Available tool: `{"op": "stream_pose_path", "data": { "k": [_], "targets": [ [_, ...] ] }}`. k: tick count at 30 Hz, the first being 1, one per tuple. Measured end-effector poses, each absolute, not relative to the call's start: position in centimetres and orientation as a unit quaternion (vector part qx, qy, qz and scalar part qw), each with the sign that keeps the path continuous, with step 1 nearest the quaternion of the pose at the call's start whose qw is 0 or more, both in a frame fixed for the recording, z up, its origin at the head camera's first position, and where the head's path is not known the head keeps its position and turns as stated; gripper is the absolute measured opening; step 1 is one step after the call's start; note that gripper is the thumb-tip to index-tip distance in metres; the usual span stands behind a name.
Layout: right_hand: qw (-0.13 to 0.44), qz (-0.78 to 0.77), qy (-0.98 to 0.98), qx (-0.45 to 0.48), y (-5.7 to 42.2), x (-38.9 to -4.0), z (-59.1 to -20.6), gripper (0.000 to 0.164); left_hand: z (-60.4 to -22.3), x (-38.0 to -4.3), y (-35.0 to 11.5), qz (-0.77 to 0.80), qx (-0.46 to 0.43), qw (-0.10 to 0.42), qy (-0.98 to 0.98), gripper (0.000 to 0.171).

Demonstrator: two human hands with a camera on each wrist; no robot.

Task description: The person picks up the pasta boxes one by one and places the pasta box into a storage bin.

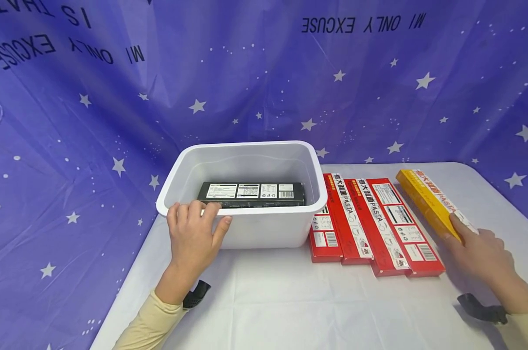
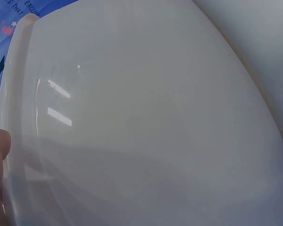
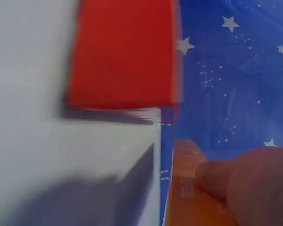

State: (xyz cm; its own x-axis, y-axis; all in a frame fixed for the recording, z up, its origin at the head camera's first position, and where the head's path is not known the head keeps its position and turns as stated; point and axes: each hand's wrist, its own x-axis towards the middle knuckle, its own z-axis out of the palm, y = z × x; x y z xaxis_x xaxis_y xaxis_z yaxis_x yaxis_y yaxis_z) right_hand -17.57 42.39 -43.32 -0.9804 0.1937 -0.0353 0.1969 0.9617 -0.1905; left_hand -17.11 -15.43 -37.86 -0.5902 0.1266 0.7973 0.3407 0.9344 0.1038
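Note:
A white plastic bin (image 1: 264, 231) stands on the table, with a black box (image 1: 252, 193) lying inside it. My left hand (image 1: 191, 238) holds the bin's front rim near its left corner, fingers hooked over the edge and thumb outside. The left wrist view shows mostly the bin's smooth wall (image 2: 146, 103). Over at the right, my right hand (image 1: 484, 255) grips the near end of a yellow pasta box (image 1: 428, 204). In the right wrist view the thumb (image 3: 214, 179) presses on the side of that yellow box (image 3: 188, 202).
Several red pasta boxes (image 1: 349, 214) lie side by side between the bin and the yellow box. They rest on a white-covered table (image 1: 286, 301). Behind it hangs a purple-blue cloth (image 1: 255, 73) with white stars and lettering.

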Motion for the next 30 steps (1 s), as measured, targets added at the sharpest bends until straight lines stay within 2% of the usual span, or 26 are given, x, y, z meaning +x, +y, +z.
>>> {"op": "stream_pose_path", "data": {
  "k": [8,20,26,30],
  "targets": [
    [-0.037,-0.099,0.993,0.045,42.4,-18.7,-39.8,0.078,-37.8,-17.1,-15.4,-0.125,-0.132,0.431,-0.884,0.065],
    [-0.052,-0.067,0.996,-0.019,41.2,-20.3,-35.3,0.071,-37.9,-17.3,-15.4,-0.125,-0.136,0.439,-0.879,0.065],
    [-0.031,-0.062,0.997,-0.027,40.3,-20.7,-33.2,0.07,-37.9,-17.3,-15.3,-0.127,-0.137,0.443,-0.877,0.065],
    [-0.038,-0.058,0.996,-0.049,39.6,-21.2,-31.8,0.067,-37.9,-17.2,-15.3,-0.127,-0.135,0.442,-0.878,0.065]
  ]
}}
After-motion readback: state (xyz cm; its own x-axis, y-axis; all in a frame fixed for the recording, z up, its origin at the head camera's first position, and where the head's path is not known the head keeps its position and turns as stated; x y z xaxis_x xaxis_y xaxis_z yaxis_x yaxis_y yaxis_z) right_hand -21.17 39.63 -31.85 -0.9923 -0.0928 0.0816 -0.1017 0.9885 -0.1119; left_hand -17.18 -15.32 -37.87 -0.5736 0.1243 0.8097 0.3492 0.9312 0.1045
